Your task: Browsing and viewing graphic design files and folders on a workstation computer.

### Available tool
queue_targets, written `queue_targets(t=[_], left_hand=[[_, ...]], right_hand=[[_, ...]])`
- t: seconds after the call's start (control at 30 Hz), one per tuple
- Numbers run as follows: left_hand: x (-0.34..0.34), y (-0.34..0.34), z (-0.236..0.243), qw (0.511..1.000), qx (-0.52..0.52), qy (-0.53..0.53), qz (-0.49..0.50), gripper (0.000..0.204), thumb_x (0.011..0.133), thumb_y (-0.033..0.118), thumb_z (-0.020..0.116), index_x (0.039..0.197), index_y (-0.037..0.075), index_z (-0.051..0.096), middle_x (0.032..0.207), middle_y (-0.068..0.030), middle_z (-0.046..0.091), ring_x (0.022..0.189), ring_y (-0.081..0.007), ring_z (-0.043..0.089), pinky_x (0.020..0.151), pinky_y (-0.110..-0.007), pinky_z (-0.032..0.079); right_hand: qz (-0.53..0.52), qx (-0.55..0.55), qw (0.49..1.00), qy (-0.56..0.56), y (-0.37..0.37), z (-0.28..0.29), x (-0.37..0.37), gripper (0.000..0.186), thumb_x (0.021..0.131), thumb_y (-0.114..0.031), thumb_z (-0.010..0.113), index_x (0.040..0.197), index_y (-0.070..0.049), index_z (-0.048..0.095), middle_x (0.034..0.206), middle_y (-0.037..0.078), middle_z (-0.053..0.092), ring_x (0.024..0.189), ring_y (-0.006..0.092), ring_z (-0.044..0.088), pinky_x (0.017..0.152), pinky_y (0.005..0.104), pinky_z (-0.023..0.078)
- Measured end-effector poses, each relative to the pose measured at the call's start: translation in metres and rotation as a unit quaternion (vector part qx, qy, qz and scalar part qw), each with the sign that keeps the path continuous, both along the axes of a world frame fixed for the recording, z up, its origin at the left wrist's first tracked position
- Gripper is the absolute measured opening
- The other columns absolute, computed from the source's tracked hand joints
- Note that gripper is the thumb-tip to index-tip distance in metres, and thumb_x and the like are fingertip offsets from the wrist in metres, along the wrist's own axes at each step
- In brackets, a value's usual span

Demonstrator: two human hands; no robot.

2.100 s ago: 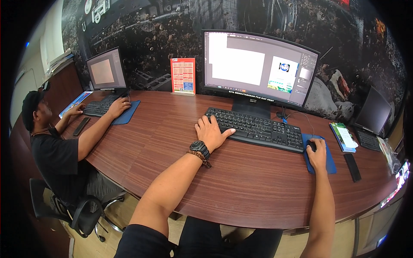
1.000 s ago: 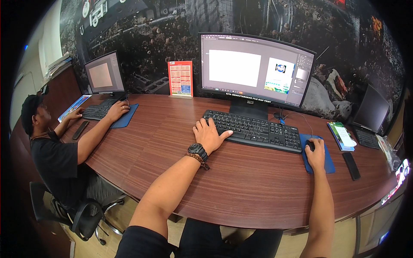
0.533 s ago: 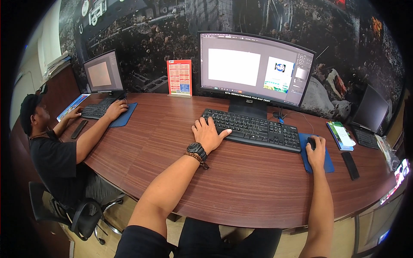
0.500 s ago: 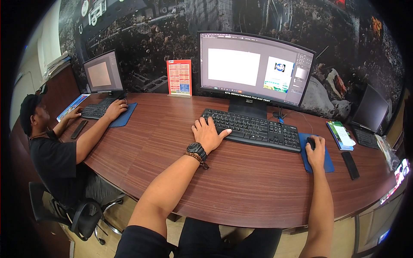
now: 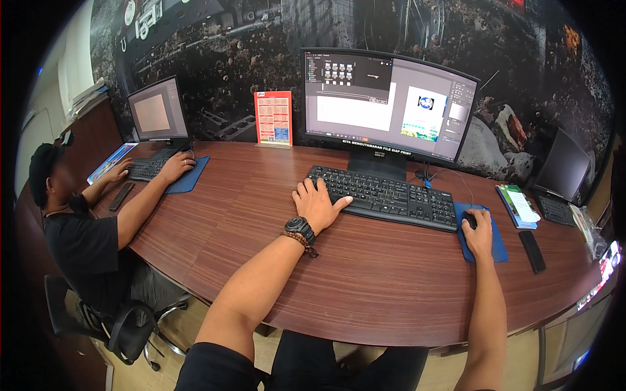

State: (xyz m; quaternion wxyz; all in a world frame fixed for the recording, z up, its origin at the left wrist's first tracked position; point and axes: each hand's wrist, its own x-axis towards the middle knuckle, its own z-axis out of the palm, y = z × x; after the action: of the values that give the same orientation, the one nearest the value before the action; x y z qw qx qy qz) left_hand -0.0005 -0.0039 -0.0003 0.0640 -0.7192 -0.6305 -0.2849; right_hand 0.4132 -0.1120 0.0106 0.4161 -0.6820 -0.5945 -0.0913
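Note:
My left hand (image 5: 317, 207) lies with fingers spread on the left end of a black keyboard (image 5: 391, 195), its thumb by the front edge. A black watch (image 5: 299, 228) and a beaded bracelet (image 5: 301, 240) circle that wrist. My right hand (image 5: 478, 233) is curled over a black computer mouse (image 5: 469, 218) on a blue mouse pad (image 5: 497, 247). Behind the keyboard stands a wide monitor (image 5: 365, 117). A dark file window (image 5: 349, 77) with rows of icons covers the upper left of its screen, over a white page; a smaller coloured design (image 5: 422, 114) shows at the right.
A red desk calendar (image 5: 273, 117) stands left of the monitor. Right of the mouse pad lie a black phone (image 5: 532, 251) and a stack of booklets (image 5: 518, 206), near a laptop (image 5: 562, 169). At the left, a seated person (image 5: 81, 241) works at another keyboard (image 5: 147, 169) and monitor (image 5: 158, 111).
A dark file window has opened on the upper left of my monitor's screen, over the white page. Both my hands stay in place on keyboard and mouse.

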Motion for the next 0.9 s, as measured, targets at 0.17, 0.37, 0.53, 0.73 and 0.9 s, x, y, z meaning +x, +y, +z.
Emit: queue_targets(t=[0.17,0.37,0.53,0.73,0.9], left_hand=[[-0.001,-0.0005,0.0037,1.0,-0.021,-0.005,0.001,0.099,0.086,0.074,0.055,0.139,-0.008,0.044,0.136,-0.0314,0.043,0.127,-0.0457,0.039,0.108,-0.058,0.029],[-0.0005,-0.0023,0.0037,1.0,-0.025,-0.001,0.004,0.1,0.086,0.076,0.054,0.14,-0.008,0.044,0.137,-0.0311,0.042,0.128,-0.045,0.038,0.108,-0.058,0.029],[-0.0017,-0.0008,0.0011,1.0,-0.007,-0.001,0.004,0.1,0.086,0.076,0.054,0.139,-0.007,0.045,0.136,-0.0306,0.042,0.126,-0.0444,0.04,0.107,-0.058,0.03],[-0.0009,-0.0003,0.0025,1.0,-0.011,0.004,0.004,0.099,0.086,0.076,0.054,0.138,-0.008,0.046,0.135,-0.0308,0.043,0.125,-0.0444,0.04,0.107,-0.057,0.031],[-0.0008,-0.0013,0.0037,1.0,-0.02,0.005,0.004,0.099,0.087,0.076,0.054,0.139,-0.008,0.045,0.136,-0.0308,0.043,0.125,-0.0444,0.04,0.107,-0.057,0.031]], right_hand=[[0.019,-0.001,1.0,0.01,0.0009,0.0024,-0.002,0.032,0.084,-0.018,0.069,0.111,-0.002,0.068,0.114,0.017,0.058,0.109,0.0357,0.059,0.095,0.0417,0.047],[0.013,-0.003,1.0,0.004,0.0,0.001,-0.0007,0.032,0.083,-0.017,0.069,0.111,-0.001,0.068,0.115,0.017,0.058,0.109,0.0358,0.059,0.096,0.0418,0.047],[-0.024,-0.008,1.0,0.007,-0.0008,0.0039,-0.0045,0.031,0.082,-0.016,0.068,0.11,-0.002,0.068,0.115,0.016,0.057,0.11,0.0358,0.058,0.096,0.0421,0.047],[0.015,-0.003,1.0,0.013,0.0011,0.003,-0.0042,0.029,0.082,-0.015,0.067,0.108,-0.001,0.067,0.114,0.017,0.058,0.107,0.0363,0.059,0.094,0.0427,0.047],[0.012,0.001,1.0,0.003,0.0002,0.0025,-0.0029,0.03,0.081,-0.014,0.067,0.108,-0.001,0.067,0.113,0.017,0.058,0.107,0.0367,0.059,0.094,0.0428,0.047]])
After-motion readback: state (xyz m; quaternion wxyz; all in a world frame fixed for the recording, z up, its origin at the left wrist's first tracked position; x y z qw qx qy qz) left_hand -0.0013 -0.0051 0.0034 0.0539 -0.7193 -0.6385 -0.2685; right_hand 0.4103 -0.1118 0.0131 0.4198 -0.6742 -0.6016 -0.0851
